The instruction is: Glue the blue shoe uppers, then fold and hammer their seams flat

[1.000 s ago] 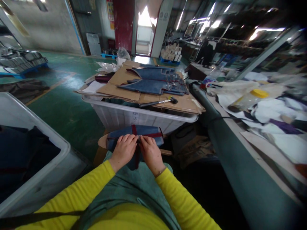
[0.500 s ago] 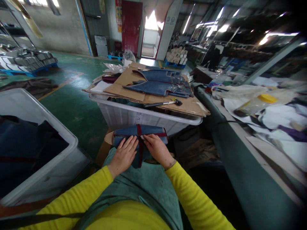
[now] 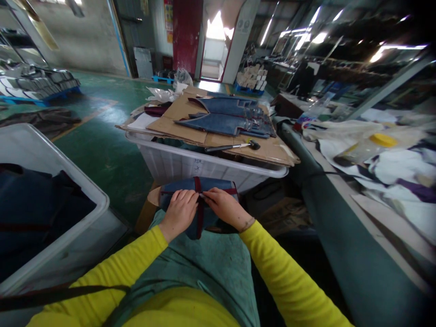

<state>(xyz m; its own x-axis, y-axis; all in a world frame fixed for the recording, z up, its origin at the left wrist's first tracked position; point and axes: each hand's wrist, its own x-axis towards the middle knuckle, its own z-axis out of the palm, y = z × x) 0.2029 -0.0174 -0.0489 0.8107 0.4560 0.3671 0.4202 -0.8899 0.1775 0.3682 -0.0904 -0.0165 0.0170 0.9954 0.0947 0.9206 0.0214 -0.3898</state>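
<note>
Across my lap lies a blue leather-like piece (image 3: 218, 184) with dark red strips (image 3: 200, 222) crossing on it; it looks like a bag or bag panel. My left hand (image 3: 180, 209) rests on its near side, fingers bent and drawn together at the crossing, gripping the edge there. My right hand (image 3: 225, 206) pinches thumb and fingertips together just right of the crossing. A small pale tip shows between those fingers, too small to name. The fingertips of both hands nearly meet, and the surface under them is hidden.
Ahead, a white bin (image 3: 170, 159) carries cardboard (image 3: 184, 122) with blue cut pieces (image 3: 218, 122) and a black-handled brush-like tool (image 3: 231, 146). Another white bin (image 3: 102, 202) at left holds blue pieces. At right, a bench (image 3: 340, 218) bears a yellow-capped bottle (image 3: 366, 147) and scraps.
My left hand's fingers, stretched flat on the blue piece before, are now bent in toward the crossing. My right hand stays near the same spot, with its wrist shifted slightly right.
</note>
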